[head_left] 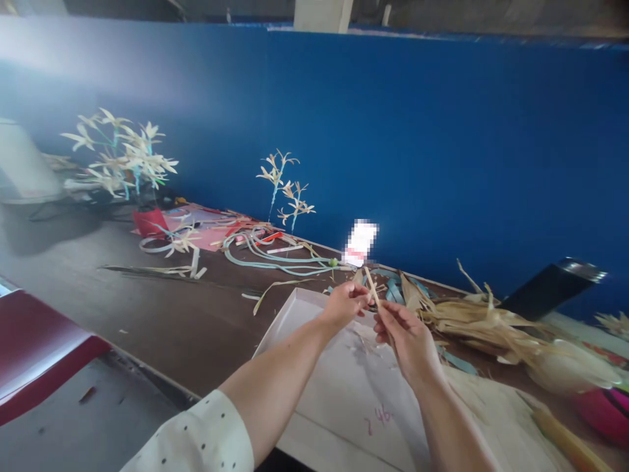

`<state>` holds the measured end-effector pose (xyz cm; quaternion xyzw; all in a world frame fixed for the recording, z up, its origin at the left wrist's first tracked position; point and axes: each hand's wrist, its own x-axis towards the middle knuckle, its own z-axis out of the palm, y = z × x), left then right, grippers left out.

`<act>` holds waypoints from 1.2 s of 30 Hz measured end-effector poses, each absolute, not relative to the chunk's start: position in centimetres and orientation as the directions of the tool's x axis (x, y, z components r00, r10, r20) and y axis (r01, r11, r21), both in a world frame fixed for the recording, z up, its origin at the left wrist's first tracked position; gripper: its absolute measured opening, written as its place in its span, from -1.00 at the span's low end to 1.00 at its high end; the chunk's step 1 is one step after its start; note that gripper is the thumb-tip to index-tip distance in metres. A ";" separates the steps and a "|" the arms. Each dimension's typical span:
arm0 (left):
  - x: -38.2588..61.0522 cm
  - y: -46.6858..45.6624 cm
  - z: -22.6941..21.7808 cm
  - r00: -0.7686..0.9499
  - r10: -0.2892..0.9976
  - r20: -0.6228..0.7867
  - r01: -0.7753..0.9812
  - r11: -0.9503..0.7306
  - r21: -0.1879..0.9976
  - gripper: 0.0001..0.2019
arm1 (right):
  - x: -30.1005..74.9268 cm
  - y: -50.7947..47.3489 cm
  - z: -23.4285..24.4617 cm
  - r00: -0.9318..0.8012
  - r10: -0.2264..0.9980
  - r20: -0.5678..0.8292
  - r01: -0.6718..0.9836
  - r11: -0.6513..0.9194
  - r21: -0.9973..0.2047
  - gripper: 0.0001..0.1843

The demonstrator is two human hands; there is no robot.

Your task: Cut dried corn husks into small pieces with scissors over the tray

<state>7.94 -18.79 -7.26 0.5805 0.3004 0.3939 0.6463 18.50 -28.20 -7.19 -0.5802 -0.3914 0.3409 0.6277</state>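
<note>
Over a shallow white cardboard tray, my two hands meet. My right hand is closed, pinching a narrow straw-coloured strip that looks like dried husk; its upper end points up and slightly left. My left hand is closed too, thumb and fingertips pressed together beside the strip. Whether those fingertips grip the strip or some small piece is hidden. Small pale scraps lie in the tray under my hands. Right of my right hand is a heap of dried husks.
Pale husk flowers on blue stems stand at the left, with more flowers against the blue partition. Looped light-blue cords lie on the brown table. A blurred bright card-like shape and a dark flask are behind.
</note>
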 end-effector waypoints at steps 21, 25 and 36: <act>7.2 -19.0 -6.9 0.642 0.766 -0.007 -0.181 0.161 0.970 -0.62 | 19.8 -29.0 -7.3 0.473 0.879 -0.060 -0.266 0.077 -0.961 -0.51; 7.0 -19.0 -6.6 0.689 0.724 -0.042 -0.112 0.163 0.980 -0.57 | 19.8 -29.0 -7.2 0.488 0.871 -0.051 -0.285 0.104 -0.953 -0.50; 7.2 -18.9 -7.0 0.721 0.693 -0.017 -0.088 0.116 0.989 -0.60 | 19.5 -29.2 -7.0 0.457 0.887 -0.064 -0.313 0.093 -0.945 -0.49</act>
